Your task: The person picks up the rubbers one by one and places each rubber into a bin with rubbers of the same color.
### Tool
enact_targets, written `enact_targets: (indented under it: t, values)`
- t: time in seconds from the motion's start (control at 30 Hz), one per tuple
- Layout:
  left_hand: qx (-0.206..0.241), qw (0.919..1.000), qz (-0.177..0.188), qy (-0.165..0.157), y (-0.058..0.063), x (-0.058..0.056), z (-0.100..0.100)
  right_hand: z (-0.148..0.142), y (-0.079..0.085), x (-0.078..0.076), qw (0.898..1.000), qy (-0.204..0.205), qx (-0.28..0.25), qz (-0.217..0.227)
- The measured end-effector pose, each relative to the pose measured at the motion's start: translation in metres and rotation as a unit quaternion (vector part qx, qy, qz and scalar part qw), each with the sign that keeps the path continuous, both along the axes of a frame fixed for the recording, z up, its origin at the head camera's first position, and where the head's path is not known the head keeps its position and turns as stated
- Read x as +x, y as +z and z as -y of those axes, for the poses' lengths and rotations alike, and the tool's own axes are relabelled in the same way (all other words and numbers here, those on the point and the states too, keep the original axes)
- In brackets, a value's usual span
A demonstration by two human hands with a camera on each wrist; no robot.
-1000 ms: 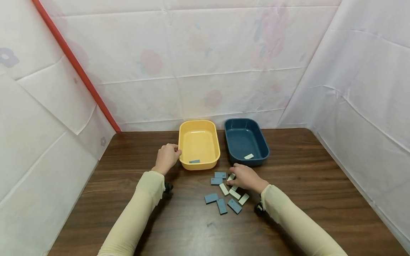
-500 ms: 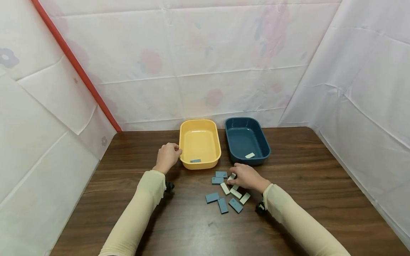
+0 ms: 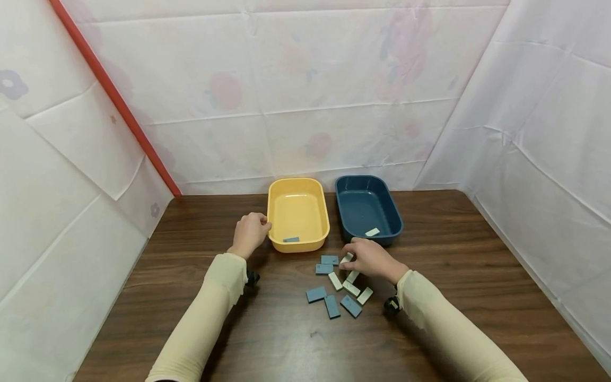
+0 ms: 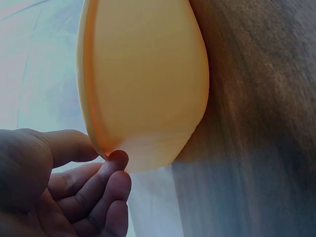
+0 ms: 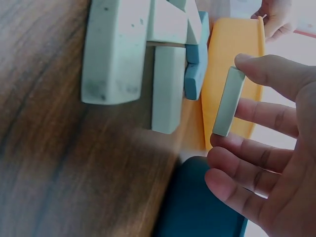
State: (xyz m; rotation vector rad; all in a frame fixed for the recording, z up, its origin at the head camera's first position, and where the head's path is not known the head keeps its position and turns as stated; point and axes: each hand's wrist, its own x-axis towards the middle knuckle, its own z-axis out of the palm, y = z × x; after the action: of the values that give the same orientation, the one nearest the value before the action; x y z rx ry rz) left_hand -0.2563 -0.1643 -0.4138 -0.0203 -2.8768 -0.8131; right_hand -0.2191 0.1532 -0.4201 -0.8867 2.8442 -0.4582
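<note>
My left hand [image 3: 250, 235] pinches the left rim of the yellow tray [image 3: 273, 212] between thumb and fingers; the left wrist view shows the grip on the rim [image 4: 85, 98]. A blue-grey domino [image 3: 291, 240] lies inside that tray. In my right hand [image 3: 372, 258] a pale green domino [image 5: 229, 101] is held by its ends between thumb and fingers, lifted off the table in the right wrist view. Below it on the table lie several pale dominoes [image 3: 351, 288] and several blue-grey dominoes [image 3: 316, 294]. Beyond the hand stands the dark blue tray [image 3: 395, 229] with one pale domino [image 3: 372, 232] inside.
The trays stand side by side with a narrow gap at the back of the brown wooden table [image 3: 267, 339]. Behind it hangs a white patterned cloth [image 3: 200, 143], with more cloth at both sides. A red strip [image 3: 114, 101] runs down the left corner.
My right hand has picked a pale domino up from the pile and moved slightly up toward the blue tray, uncovering another pale domino. The left hand keeps its place on the yellow tray.
</note>
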Motion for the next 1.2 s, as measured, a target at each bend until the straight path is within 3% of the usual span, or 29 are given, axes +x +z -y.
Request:
enact_targets:
  t: [0.47, 1.2]
  values:
    - [-0.004, 1.0000, -0.005, -0.003, 0.001, 0.001, -0.001, -0.006, 0.020, 0.001, 0.999, 0.009, 0.006, -0.049]
    - [0.010, 0.9999, 0.006, 0.005, 0.001, 0.001, 0.001, -0.014, 0.055, -0.023, 0.998, -0.019, -0.013, -0.066]
